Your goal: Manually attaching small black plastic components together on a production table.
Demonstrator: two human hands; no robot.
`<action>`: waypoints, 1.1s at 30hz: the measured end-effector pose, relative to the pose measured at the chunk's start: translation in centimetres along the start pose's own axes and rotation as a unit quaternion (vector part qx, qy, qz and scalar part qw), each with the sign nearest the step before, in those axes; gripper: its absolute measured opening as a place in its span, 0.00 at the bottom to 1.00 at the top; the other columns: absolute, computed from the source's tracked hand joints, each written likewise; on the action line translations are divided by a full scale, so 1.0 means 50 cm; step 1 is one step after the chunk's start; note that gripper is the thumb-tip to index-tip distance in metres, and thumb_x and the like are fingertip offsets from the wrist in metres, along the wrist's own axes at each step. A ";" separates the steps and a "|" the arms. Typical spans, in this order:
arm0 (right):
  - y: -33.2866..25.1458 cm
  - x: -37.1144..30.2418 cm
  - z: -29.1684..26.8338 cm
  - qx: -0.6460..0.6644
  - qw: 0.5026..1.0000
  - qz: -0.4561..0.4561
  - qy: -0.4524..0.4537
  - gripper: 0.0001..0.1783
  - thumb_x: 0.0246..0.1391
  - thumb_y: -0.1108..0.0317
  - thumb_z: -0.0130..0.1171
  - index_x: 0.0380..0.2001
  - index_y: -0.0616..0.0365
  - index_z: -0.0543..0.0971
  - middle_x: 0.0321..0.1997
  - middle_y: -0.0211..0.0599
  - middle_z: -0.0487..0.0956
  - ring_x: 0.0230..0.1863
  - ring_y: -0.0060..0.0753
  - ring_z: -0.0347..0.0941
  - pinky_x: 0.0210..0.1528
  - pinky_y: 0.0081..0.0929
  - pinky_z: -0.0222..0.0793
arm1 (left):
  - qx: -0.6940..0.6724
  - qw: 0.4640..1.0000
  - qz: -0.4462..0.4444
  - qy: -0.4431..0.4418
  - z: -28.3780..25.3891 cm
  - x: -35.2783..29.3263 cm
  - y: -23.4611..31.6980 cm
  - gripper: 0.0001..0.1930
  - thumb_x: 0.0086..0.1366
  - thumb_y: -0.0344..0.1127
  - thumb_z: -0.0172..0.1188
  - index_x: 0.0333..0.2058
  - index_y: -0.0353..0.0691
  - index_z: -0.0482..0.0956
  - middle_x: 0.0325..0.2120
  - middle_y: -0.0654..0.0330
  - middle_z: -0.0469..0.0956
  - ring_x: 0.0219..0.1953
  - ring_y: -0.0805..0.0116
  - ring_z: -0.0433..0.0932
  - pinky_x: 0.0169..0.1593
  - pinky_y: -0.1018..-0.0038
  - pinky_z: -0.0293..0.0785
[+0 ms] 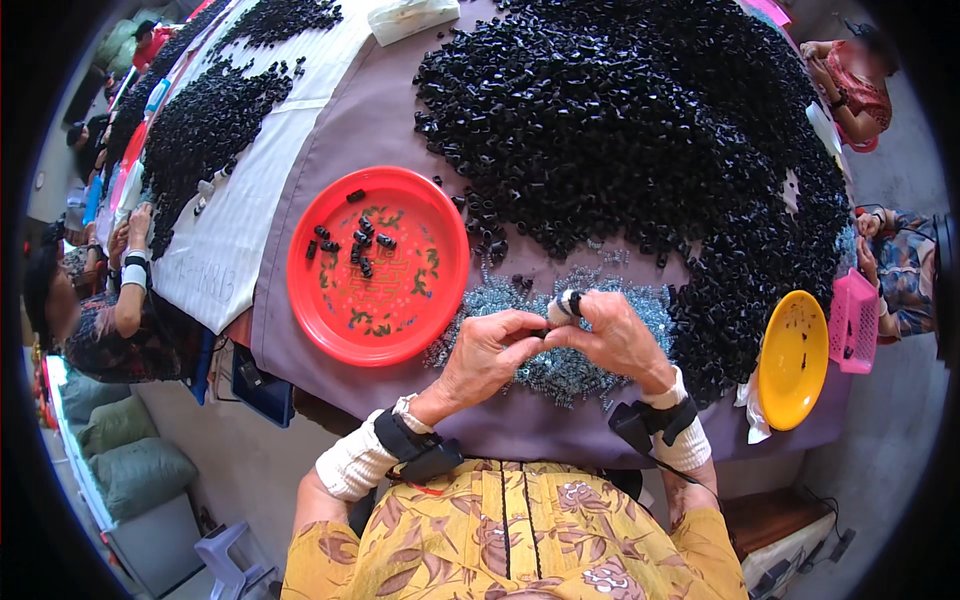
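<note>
My left hand (485,362) and my right hand (618,338) meet over the near edge of the table, fingertips pinched together. Between them is a small black plastic piece (540,333), mostly hidden by the fingers. White and black wrapping (566,307) covers a finger of my right hand. Under both hands spreads a pile of small shiny blue-grey pieces (640,312) that look like springs. Beyond it rises a large heap of small black tubular pieces (590,130). Left of my hands lies a round red tray (305,290) with several black pieces on it.
A yellow oval tray (790,385) and a pink basket (852,320) stand at the right edge of the purple cloth (330,190). Other people sit along both sides. More black pieces (205,130) cover a white-covered table at left. Sacks (140,475) and a stool (232,560) are on the floor.
</note>
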State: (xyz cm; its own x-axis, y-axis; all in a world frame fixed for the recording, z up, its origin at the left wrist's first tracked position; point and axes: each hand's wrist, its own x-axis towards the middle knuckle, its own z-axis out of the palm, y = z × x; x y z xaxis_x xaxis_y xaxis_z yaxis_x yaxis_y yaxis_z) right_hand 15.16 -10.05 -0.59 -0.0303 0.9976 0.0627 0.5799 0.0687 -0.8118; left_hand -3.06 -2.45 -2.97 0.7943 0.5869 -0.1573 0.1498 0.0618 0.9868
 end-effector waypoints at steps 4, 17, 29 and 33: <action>0.037 0.032 0.007 -0.022 0.996 0.000 0.081 0.09 0.44 0.68 0.60 0.22 0.63 0.74 0.22 0.43 0.74 0.26 0.48 0.71 0.25 0.38 0.64 | -0.134 0.988 -0.057 0.058 -0.029 0.005 -0.001 0.10 0.58 0.25 0.58 0.40 0.32 0.77 0.28 0.62 0.78 0.31 0.79 0.75 0.36 0.82 0.73; 0.071 0.100 0.070 -0.309 0.947 -0.081 -0.029 0.04 0.43 0.73 0.53 0.24 0.55 0.77 0.27 0.36 0.74 0.34 0.37 0.72 0.42 0.35 0.63 | -0.164 0.980 -0.059 0.097 -0.068 0.021 0.009 0.10 0.59 0.29 0.59 0.39 0.32 0.76 0.27 0.63 0.78 0.29 0.79 0.75 0.34 0.82 0.73; 0.016 0.077 0.015 0.168 0.981 0.046 0.090 0.09 0.49 0.69 0.60 0.32 0.63 0.79 0.26 0.37 0.80 0.28 0.17 0.74 0.30 0.21 0.71 | -0.261 0.958 -0.071 0.095 -0.035 0.058 0.011 0.11 0.60 0.29 0.58 0.40 0.32 0.75 0.31 0.57 0.79 0.31 0.70 0.79 0.37 0.75 0.77; 0.035 0.070 0.024 0.213 0.970 0.066 0.096 0.10 0.48 0.69 0.61 0.34 0.62 0.79 0.26 0.37 0.80 0.27 0.18 0.75 0.31 0.22 0.72 | -0.286 0.953 -0.063 0.079 -0.027 0.066 0.014 0.10 0.61 0.28 0.56 0.41 0.32 0.74 0.32 0.56 0.79 0.32 0.68 0.79 0.38 0.73 0.78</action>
State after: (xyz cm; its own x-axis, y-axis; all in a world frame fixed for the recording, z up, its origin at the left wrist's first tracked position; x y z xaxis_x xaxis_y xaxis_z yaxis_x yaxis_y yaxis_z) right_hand 15.09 -6.41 -2.51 0.1968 0.9803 0.0148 0.1789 -0.0211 -0.9836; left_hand -1.15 0.62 -2.74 0.6857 0.6569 -0.3135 -0.1425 0.5436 0.8272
